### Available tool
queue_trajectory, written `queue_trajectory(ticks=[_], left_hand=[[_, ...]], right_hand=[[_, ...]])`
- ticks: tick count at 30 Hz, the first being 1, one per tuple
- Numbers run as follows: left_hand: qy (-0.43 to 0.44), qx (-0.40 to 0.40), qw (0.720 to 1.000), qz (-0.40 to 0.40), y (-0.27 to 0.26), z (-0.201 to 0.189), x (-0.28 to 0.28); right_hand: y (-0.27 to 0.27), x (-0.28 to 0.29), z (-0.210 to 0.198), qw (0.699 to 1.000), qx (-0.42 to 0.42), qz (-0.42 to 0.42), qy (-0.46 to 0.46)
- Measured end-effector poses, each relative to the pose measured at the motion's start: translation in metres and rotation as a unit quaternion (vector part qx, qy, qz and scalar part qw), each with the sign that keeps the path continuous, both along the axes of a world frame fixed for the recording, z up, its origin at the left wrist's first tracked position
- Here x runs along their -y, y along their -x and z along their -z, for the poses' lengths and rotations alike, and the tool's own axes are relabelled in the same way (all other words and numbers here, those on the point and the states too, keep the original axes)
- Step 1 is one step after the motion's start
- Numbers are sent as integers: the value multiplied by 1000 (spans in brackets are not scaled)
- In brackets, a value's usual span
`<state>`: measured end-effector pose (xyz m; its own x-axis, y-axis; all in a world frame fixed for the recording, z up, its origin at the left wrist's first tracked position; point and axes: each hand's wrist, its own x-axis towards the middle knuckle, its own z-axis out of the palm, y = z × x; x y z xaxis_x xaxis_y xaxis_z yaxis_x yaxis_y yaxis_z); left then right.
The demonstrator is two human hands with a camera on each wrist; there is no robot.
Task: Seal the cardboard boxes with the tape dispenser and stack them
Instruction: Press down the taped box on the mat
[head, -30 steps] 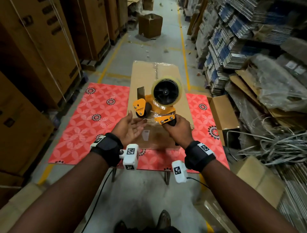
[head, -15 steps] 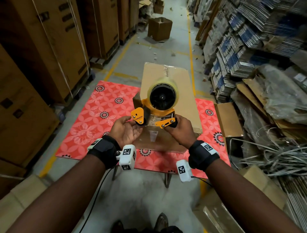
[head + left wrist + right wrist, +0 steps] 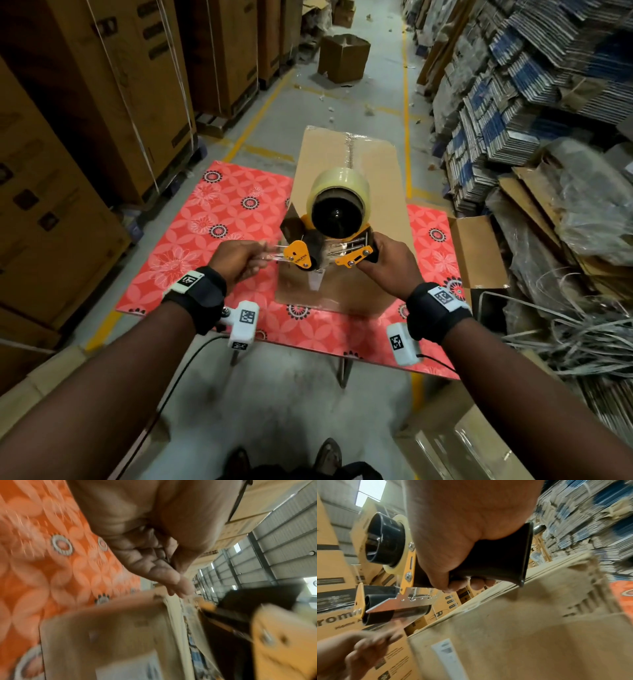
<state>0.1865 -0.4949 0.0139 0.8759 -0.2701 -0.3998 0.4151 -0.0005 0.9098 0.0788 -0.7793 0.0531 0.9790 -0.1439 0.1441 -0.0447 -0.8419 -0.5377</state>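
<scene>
An orange tape dispenser (image 3: pixel 329 236) with a clear tape roll (image 3: pixel 339 192) is held above a long cardboard box (image 3: pixel 346 161) that lies on the red flowered table (image 3: pixel 212 219). My right hand (image 3: pixel 387 260) grips its black handle (image 3: pixel 496 566). My left hand (image 3: pixel 239 260) pinches the free end of the clear tape (image 3: pixel 274 257) pulled out beside the dispenser's roller (image 3: pixel 301 257). In the right wrist view the dispenser's metal blade plate (image 3: pixel 402 604) sits above the box's near end (image 3: pixel 513 635), and the left hand (image 3: pixel 364 649) is blurred. A tape strip runs along the box top (image 3: pixel 349 150).
Tall stacked cartons (image 3: pixel 102 102) line the left. Piles of flattened boxes (image 3: pixel 513 102) and loose strapping (image 3: pixel 565 325) crowd the right. An open carton (image 3: pixel 479 250) stands by the table's right edge, another box (image 3: pixel 342 56) on the aisle floor beyond.
My left hand went from open-palmed under the dispenser to pinching the tape end and drawing it leftward. The dispenser tilted so the roll faces more upward.
</scene>
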Motion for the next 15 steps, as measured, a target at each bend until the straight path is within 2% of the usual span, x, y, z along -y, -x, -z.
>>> queue_trajectory(ticks=[6,11,15], left_hand=[[-65,88,994,5,-5,2,12],[-151,165,975,-16,0,7,23],[-159,145,977,-14,2,15,30]], right_hand=[[-4,22,2,999,-7,-5,37],[-9,29,6,999,-5,-1,43],[-11,27,8,998,-8,0,61]])
